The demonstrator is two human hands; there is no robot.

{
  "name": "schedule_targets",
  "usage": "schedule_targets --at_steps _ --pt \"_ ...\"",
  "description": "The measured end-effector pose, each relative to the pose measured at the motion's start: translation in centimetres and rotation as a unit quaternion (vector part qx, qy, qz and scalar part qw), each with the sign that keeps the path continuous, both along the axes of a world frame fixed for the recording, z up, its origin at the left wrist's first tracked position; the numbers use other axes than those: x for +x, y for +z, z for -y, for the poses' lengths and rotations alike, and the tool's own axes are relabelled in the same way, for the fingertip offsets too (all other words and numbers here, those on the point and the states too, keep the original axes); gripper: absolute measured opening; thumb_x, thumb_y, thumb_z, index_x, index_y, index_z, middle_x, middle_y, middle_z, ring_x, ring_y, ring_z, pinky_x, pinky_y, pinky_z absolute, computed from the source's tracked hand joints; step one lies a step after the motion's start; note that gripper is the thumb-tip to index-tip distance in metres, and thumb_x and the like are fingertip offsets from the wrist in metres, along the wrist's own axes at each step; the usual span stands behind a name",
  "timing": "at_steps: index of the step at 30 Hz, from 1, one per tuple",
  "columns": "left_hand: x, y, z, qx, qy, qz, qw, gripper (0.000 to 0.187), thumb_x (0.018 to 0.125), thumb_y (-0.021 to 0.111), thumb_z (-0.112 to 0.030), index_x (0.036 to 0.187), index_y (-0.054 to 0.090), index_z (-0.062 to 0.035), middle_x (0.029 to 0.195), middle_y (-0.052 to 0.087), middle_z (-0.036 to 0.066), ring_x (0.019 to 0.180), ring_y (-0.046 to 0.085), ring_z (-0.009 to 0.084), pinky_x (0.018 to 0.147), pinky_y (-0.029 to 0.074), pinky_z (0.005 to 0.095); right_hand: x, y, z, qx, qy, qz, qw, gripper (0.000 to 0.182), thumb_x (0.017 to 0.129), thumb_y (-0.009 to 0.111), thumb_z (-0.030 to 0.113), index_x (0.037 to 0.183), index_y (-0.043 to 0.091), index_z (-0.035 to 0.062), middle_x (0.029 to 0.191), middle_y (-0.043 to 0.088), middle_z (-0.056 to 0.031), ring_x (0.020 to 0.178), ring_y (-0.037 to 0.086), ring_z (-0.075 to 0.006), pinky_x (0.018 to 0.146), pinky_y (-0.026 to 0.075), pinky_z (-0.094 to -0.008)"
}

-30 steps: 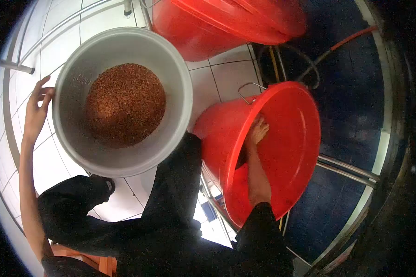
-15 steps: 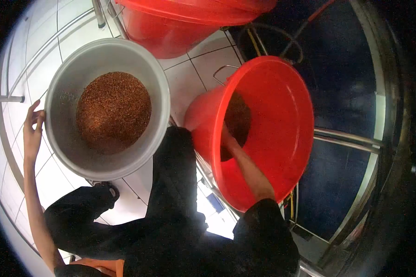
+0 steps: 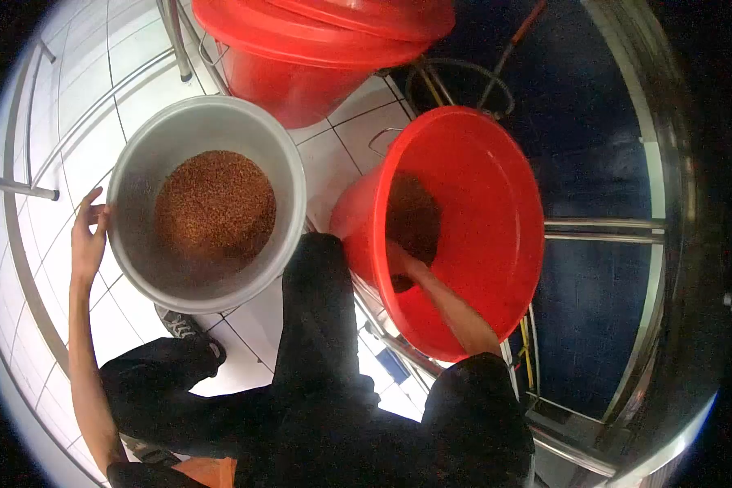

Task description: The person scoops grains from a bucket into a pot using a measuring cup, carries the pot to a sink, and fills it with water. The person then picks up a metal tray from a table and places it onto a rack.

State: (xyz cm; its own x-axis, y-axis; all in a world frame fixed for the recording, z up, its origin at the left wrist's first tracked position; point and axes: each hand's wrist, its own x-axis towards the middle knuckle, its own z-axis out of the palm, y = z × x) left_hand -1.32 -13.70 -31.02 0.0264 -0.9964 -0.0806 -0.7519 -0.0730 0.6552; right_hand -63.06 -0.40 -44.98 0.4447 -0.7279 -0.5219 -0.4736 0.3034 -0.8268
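Note:
A large grey tub (image 3: 289,244) holds a heap of reddish-brown grains (image 3: 220,203). At its left side is my left hand (image 3: 89,237), fingers apart, with the thumb side against or very close to the outer rim. To the right, a red bucket (image 3: 496,195) leans with its mouth towards me. Dark brown grainy stuff (image 3: 416,213) lies deep inside it. My right hand (image 3: 398,260) reaches down into this bucket, beside the brown stuff. Shadow and the hand's angle hide its fingers, so I cannot see what they hold.
Another red bucket (image 3: 293,85) with a red lid (image 3: 333,32) stands at the back. Metal rails (image 3: 602,230) run behind the leaning bucket, and a metal frame leg (image 3: 173,41) stands at the upper left. My knee (image 3: 317,285) is between the two containers, above white floor tiles (image 3: 244,358).
The whole view has shifted, so the tub and my left hand appear further right. Inside the red bucket my right hand has moved slightly towards me. My left hand stays by the tub's rim.

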Motion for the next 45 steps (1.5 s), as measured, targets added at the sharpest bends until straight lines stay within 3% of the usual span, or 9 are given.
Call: schedule_targets --at_steps 4,6,10,13,16,21,26,40,45 --pt "0.0 0.3 -0.1 -0.010 0.005 -0.010 1.000 0.039 0.099 0.052 -0.021 0.136 0.049 -0.0107 0.103 0.066 0.012 0.098 0.062 0.0221 0.088 0.050 0.0409 -5.9 -0.6 -1.1 0.218 -0.039 0.054 0.974 0.042 0.095 0.054 0.026 0.135 0.051 0.0108 0.134 0.053 -0.0116 0.119 0.054 -0.0235 0.105 0.042 -0.0395" --pt "0.1 0.5 -0.1 -0.007 0.003 -0.017 1.000 0.038 0.099 0.051 -0.023 0.136 0.049 -0.0117 0.103 0.066 0.012 0.098 0.062 0.0224 0.089 0.049 0.0411 -10.7 -5.7 -3.8 0.233 -0.157 0.225 0.933 0.051 0.089 0.065 0.012 0.136 0.048 0.0066 0.132 0.056 -0.0035 0.113 0.057 -0.0175 0.100 0.043 -0.0322" --pt "0.1 0.6 -0.1 -0.017 0.026 0.000 1.000 0.038 0.098 0.053 -0.023 0.135 0.050 -0.0118 0.103 0.066 0.011 0.098 0.062 0.0226 0.090 0.049 0.0408 -9.1 -1.5 -2.4 0.290 -0.169 0.145 0.931 0.056 0.093 0.062 0.024 0.142 0.042 0.0075 0.141 0.048 -0.0066 0.129 0.046 -0.0211 0.111 0.033 -0.0348" --pt "1.0 0.4 0.1 -0.038 0.031 0.002 0.999 0.039 0.098 0.054 -0.024 0.134 0.051 -0.0115 0.104 0.066 0.012 0.099 0.062 0.0228 0.091 0.048 0.0405 -7.5 4.3 -1.1 0.238 -0.175 0.053 0.954 0.056 0.093 0.063 0.026 0.141 0.042 0.0057 0.136 0.052 -0.0057 0.125 0.050 -0.0204 0.109 0.036 -0.0345" --pt "1.1 0.5 0.1 -0.049 0.026 0.000 0.998 0.039 0.097 0.054 -0.022 0.135 0.051 -0.0116 0.106 0.066 0.012 0.099 0.062 0.0225 0.091 0.048 0.0401 -9.5 5.9 -0.8 0.242 -0.241 0.164 0.925 0.043 0.094 0.062 0.023 0.133 0.052 0.0086 0.122 0.061 -0.0035 0.103 0.061 -0.0168 0.094 0.050 -0.0346" --pt "0.5 1.0 0.1 -0.053 0.015 0.002 0.998 0.039 0.097 0.054 -0.022 0.135 0.050 -0.0113 0.107 0.066 0.012 0.100 0.062 0.0229 0.092 0.047 0.0406 -17.4 4.1 -1.4 0.188 -0.439 0.117 0.871 0.065 0.090 0.063 0.045 0.139 0.045 0.0055 0.135 0.053 -0.0079 0.122 0.051 -0.0217 0.104 0.042 -0.0390" --pt "0.3 1.3 0.2 -0.062 0.008 -0.012 0.998 0.040 0.097 0.054 -0.021 0.135 0.050 -0.0098 0.107 0.066 0.013 0.102 0.061 0.0235 0.092 0.047 0.0407 -12.2 12.4 -0.4 0.040 -0.565 0.241 0.788 0.081 0.085 0.064 0.056 0.145 0.036 0.0088 0.146 0.041 -0.0119 0.133 0.039 -0.0298 0.104 0.042 -0.0494" --pt "0.0 0.0 -0.1 -0.056 0.033 -0.087 0.994 0.048 0.090 0.066 -0.022 0.132 0.051 -0.0037 0.111 0.062 0.016 0.094 0.062 0.0216 0.074 0.055 0.0333 1.6 28.2 9.1 -0.178 -0.495 0.185 0.830 0.070 0.089 0.063 0.046 0.141 0.041 0.0045 0.145 0.040 -0.0133 0.133 0.040 -0.0270 0.108 0.036 -0.0447" --pt "0.3 -0.1 -0.2 -0.018 0.054 0.044 0.997 0.048 0.084 0.066 -0.028 0.126 0.056 -0.0090 0.109 0.069 0.013 0.096 0.069 0.0268 0.082 0.055 0.0375 12.9 31.0 14.1 -0.128 -0.359 0.210 0.900 0.066 0.092 0.059 0.046 0.140 0.044 0.0034 0.140 0.047 -0.0117 0.129 0.045 -0.0247 0.108 0.036 -0.0421"
